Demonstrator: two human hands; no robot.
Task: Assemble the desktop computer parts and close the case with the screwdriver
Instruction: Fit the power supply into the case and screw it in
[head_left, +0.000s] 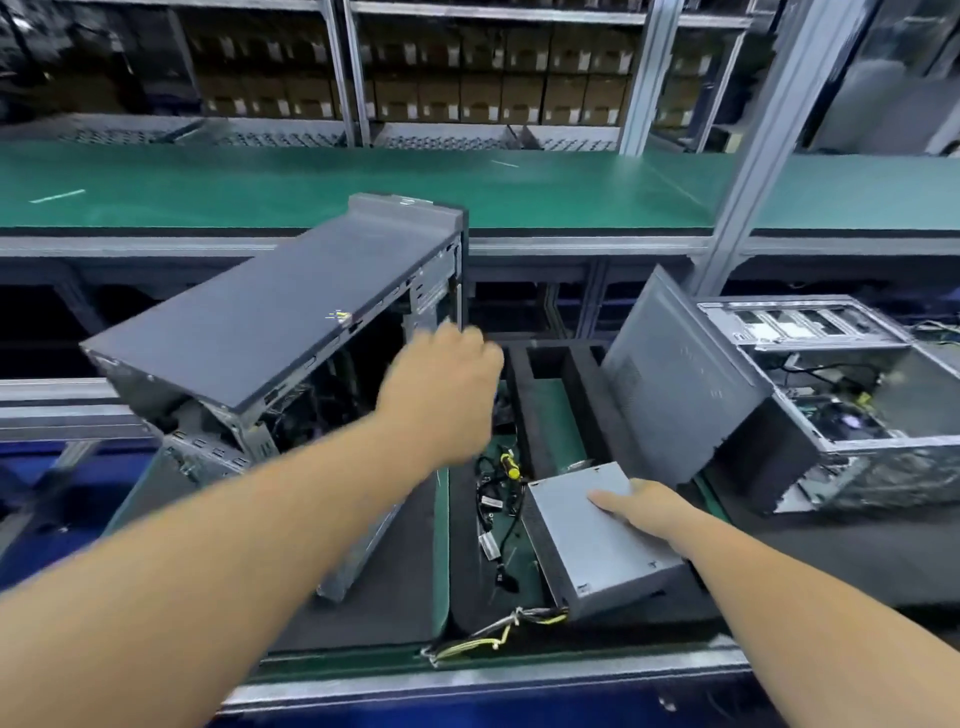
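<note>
Looking down from the head cam, left hand (441, 389), blurry so can't tell its fingers, reaches at the tilted open case (270, 353), right hand (644, 506) rests flat, fingers relaxed, on the PSU (597, 540) lying on the worktop (779, 561), long axis near-to-far, cables toward me; I'd steady the case before lifting it in.

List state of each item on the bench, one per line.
Dark grey computer case: tilted, open side facing the left hand.
Grey metal power supply box: loose on the bench, cables trailing.
Grey side panel: detached, leaning on the second case.
Second open case: lying flat, interior exposed.
Left hand: blurred, at the case opening.
Right hand: resting on the power supply.
</note>
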